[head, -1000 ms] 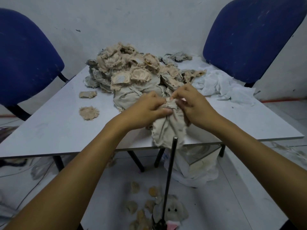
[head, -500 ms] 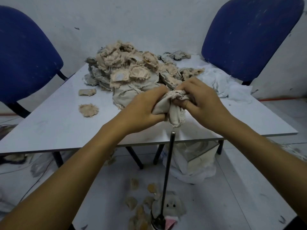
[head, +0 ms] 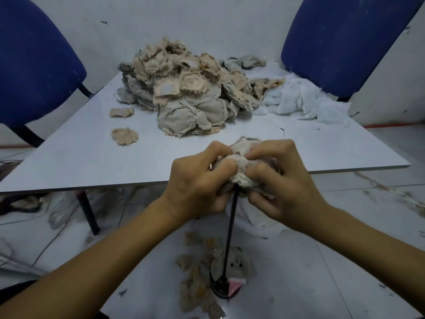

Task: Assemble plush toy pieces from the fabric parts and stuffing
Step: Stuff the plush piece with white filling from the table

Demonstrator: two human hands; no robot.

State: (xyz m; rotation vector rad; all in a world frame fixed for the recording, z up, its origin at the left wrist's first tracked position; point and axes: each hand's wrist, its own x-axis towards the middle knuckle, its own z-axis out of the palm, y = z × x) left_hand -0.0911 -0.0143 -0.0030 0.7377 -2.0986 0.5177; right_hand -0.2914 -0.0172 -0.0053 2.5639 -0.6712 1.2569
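My left hand (head: 197,180) and my right hand (head: 280,183) both grip a bunched beige plush fabric piece (head: 241,166) just in front of the table's near edge. The piece sits on the top of a thin black upright rod (head: 230,233), whose round base (head: 219,287) stands on the floor. Most of the piece is hidden inside my fingers. A big pile of beige and grey fabric parts (head: 190,93) lies at the far middle of the white table (head: 92,157). White stuffing (head: 303,100) lies to the pile's right.
Two loose beige pieces (head: 125,135) (head: 121,112) lie left of the pile. Blue chairs stand at far left (head: 34,65) and far right (head: 340,42). On the floor by the rod's base lie a plush toy head (head: 236,265) and several scraps (head: 195,288).
My hands have come down and toward me with the fabric piece, from above the table to the rod's top. The piece is now bunched tighter between my fingers.
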